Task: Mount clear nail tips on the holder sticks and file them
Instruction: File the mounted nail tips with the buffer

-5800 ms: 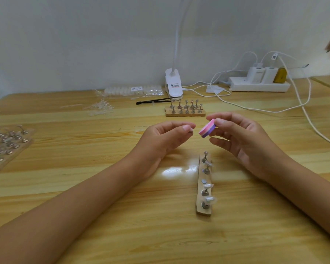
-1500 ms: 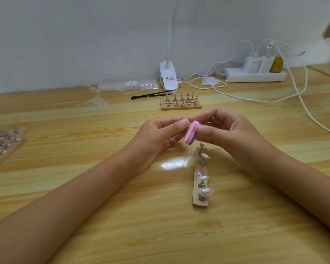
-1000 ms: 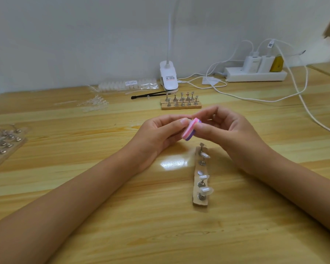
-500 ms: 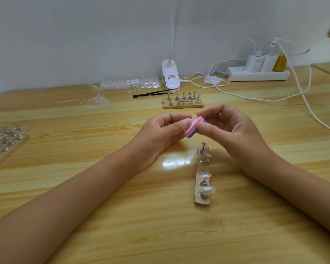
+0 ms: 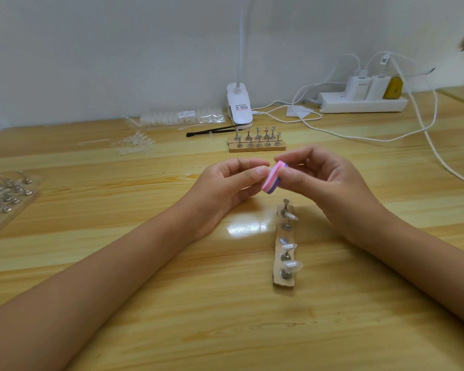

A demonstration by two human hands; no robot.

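My right hand (image 5: 330, 188) pinches the pink-and-purple buffer block (image 5: 272, 180) between thumb and fingertips, above the middle of the table (image 5: 225, 330). My left hand (image 5: 225, 183) has its fingers curled, with thumb and forefinger closed together right against the block's pink face. Whether a clear tip sits between them is hidden, so I cannot tell.

I judge this to be the filing step. To do it well I should keep the left pinch firm and steady, lay the block's face flat to the tip's edge, and stroke lightly one way. Thin clear plastic will likely flex or flick out under pressure.

Just below my right hand the wooden holder strip (image 5: 284, 282) lies end-on toward the table's near edge. It has three clear nail tips (image 5: 292, 265) mounted on its sticks, and its other places are bare. I should file clear of the strip so nothing knocks those tips.
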